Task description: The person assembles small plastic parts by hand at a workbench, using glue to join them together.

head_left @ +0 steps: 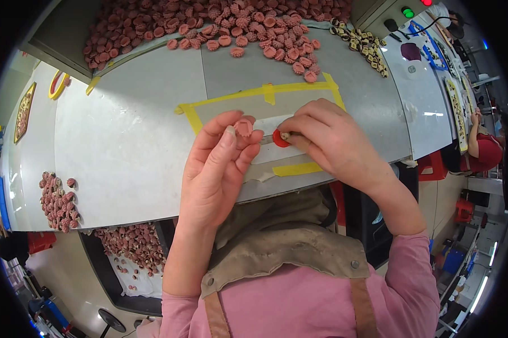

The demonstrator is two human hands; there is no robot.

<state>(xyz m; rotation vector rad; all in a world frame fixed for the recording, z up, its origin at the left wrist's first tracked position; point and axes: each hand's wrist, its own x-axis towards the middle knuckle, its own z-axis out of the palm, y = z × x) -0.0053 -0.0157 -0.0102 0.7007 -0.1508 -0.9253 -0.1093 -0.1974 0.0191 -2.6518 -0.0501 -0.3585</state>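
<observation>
Well, your left hand (211, 160) pinches a pink piece (243, 129) over the counter (124, 152); squeezing hard could dent it. Your right hand's (341, 138) fingers pinch a pale bit (285, 136) at the red disc (280, 139); a loose grip could drop it. Beyond, a bump could spill the far heap (287, 42) nearer.

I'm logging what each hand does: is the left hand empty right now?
No, the left hand holds a pink, ridge-edged piece at its fingertips.

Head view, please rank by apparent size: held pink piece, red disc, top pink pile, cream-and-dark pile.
Top pink pile
Cream-and-dark pile
Held pink piece, red disc: too alike to rank
</observation>
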